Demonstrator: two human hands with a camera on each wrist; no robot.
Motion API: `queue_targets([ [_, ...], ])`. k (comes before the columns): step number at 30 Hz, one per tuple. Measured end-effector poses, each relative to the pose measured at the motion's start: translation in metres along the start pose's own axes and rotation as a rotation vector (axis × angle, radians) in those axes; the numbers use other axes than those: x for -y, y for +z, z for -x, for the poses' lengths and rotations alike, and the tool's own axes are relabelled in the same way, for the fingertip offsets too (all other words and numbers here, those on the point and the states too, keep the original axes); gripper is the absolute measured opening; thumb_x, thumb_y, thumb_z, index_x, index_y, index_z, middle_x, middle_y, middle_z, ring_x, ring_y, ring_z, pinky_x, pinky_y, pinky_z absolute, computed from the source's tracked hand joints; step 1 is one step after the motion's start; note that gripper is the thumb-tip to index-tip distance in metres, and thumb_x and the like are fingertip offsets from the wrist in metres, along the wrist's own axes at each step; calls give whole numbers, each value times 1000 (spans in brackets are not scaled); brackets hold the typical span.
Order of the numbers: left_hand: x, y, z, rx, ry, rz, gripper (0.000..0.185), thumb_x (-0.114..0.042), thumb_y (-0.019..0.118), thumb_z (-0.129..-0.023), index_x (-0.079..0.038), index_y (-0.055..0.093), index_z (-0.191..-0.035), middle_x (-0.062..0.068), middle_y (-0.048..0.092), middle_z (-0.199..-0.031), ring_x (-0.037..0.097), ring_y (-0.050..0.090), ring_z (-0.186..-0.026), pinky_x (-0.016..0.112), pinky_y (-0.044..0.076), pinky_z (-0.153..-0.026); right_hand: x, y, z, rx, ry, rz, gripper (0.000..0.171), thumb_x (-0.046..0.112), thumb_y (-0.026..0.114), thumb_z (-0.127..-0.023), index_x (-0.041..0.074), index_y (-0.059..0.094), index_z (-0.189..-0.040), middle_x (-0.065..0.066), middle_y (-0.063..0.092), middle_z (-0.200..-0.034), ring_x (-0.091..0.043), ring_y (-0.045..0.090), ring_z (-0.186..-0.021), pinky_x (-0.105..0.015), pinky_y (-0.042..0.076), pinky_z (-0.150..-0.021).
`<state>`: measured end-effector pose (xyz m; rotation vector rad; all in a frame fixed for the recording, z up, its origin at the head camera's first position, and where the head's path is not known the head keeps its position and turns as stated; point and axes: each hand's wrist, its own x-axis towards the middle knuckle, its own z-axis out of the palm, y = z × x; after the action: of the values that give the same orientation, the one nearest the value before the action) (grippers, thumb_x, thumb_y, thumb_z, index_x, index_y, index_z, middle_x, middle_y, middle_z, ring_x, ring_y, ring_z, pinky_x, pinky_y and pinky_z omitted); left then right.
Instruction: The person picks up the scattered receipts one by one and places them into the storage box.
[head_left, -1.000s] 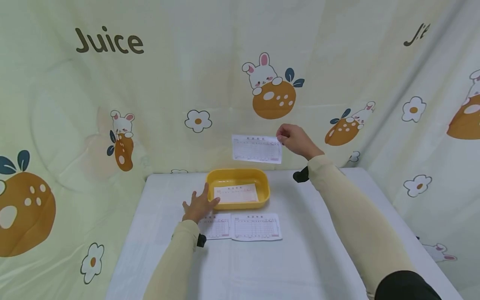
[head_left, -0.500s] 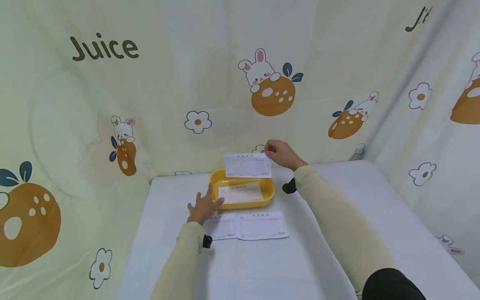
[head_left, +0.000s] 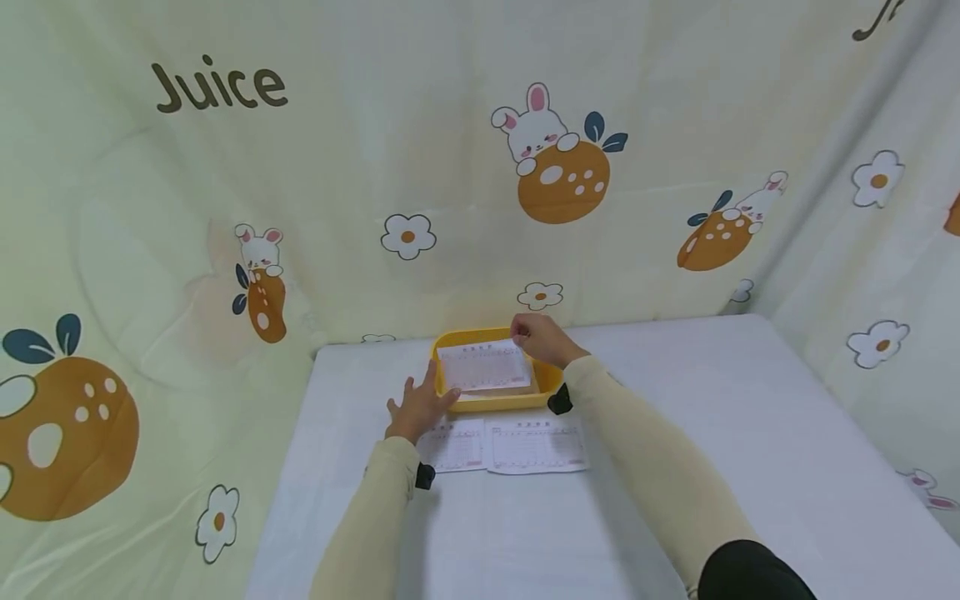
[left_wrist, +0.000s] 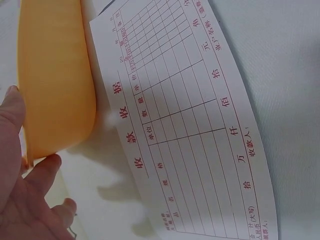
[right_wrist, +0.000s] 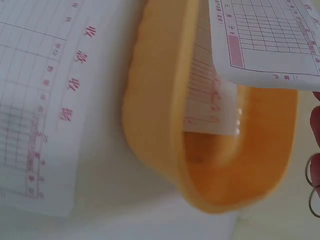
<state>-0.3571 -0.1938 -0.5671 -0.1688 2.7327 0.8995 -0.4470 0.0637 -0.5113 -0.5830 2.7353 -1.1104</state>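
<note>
The right hand (head_left: pixel 538 337) pinches the corner of a white printed paper slip (head_left: pixel 484 369), holding it just over the shallow yellow plastic tray (head_left: pixel 550 385) on the white table (head_left: pixel 712 433). The left hand (head_left: pixel 417 407), fingers spread and relaxed, rests against the tray's left rim.

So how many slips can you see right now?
4: one held by the right hand over the tray, one inside it, two on the table. More may be hidden underneath.
</note>
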Motion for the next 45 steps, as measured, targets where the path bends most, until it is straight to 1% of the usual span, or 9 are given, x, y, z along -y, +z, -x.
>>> queue_targets([
  [3,-7,3,1,1,2,4,87,-54,58,-108,-23,12,-174,13,37,-171,39,8,-164,73,-2,-124,-6,4,4,-4,38,10,11,3,59,-109,0,69,-114,-14,68,-110,-33,60,-104,-45,54,-97],
  [7,-11,5,0,11,8,4,89,-55,58,-108,-24,9,-175,12,36,-171,37,6,-164,72,-3,-124,-10,0,11,-19,68,22,30,7,57,-111,-2,64,-138,-19,66,-133,-36,61,-121,-52,52,-108],
  [10,-12,4,-4,8,17,-2,88,-55,57,-108,-24,8,-175,12,36,-171,37,5,-164,72,-3,-124,-7,-6,15,-33,92,14,36,9,55,-112,-1,60,-146,-21,62,-143,-38,59,-128,-53,49,-111],
  [16,-12,2,-4,-4,24,2,89,-55,59,-107,-23,10,-174,14,36,-171,39,5,-164,73,-3,-124,-5,-15,18,-67,90,-3,37,8,56,-111,-3,60,-146,-24,62,-143,-41,59,-126,-53,50,-110],
  [27,-7,1,-1,5,35,2,89,-55,57,-108,-21,8,-174,16,35,-171,40,5,-164,75,-2,-123,-12,-20,25,-75,84,15,37,11,59,-110,-2,61,-144,-22,65,-139,-40,60,-124,-52,50,-110],
  [31,-8,0,-1,12,39,2,89,-55,56,-108,-21,7,-174,17,33,-171,40,4,-164,75,-3,-123,-14,-27,32,-62,119,8,43,21,62,-110,-1,58,-147,-24,62,-143,-40,58,-127,-53,51,-109],
  [37,-8,-3,2,15,46,16,89,-53,56,-109,-20,6,-174,19,33,-171,42,3,-163,75,-4,-122,-26,-35,49,-36,202,-24,63,41,65,-107,0,52,-153,-25,57,-147,-41,54,-131,-57,49,-109],
  [41,-4,-4,8,13,30,4,89,-51,57,-109,-18,6,-174,20,34,-170,43,3,-163,76,-3,-122,-38,-34,60,7,258,-5,81,61,61,-104,0,48,-156,-25,57,-147,-42,56,-131,-58,49,-109],
  [45,-3,-4,9,21,35,10,89,-51,56,-109,-17,6,-174,22,31,-171,44,2,-163,76,-4,-122,-52,-31,75,18,347,13,84,70,53,-104,1,51,-152,-26,57,-147,-42,57,-129,-59,49,-109],
])
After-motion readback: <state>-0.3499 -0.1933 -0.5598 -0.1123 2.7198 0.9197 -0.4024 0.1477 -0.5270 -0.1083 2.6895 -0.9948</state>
